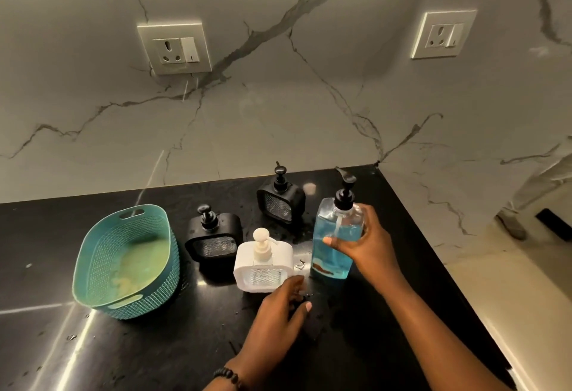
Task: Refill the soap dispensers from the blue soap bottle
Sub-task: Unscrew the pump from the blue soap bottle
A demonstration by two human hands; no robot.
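The blue soap bottle (335,236) stands upright on the black surface (123,359), near its right edge and just to the right of the white dispenser (263,262). The right hand (360,243) wraps round the bottle's middle from the right, thumb across the front face and fingers curled behind. It is a tall, clear, flat-sided bottle with a black pump (345,192) on top, and blue liquid fills roughly the lower two thirds. A reddish-brown smudge shows near its base; what it is cannot be told.

With that much liquid it will likely feel heavy and bottom-weighted, and the soap will shift when the bottle tips. The walls look rigid rather than squeezable. Drops glint on the surface around it, so the sides may be wet and slippery. A firm hold around the middle, as now, seems sound for lifting; for unscrewing the pump, one hand on the body and the other on the black collar under the pump would suit.

The left hand (283,307) sits low in front of the white dispenser, fingers curled over something small and dark against the surface; what it holds, if anything, is unclear.

Two black dispensers stand behind, one (215,237) left of the white one and one (280,200) farther back. All three have their pumps on. A teal basket (127,262) sits at the left.
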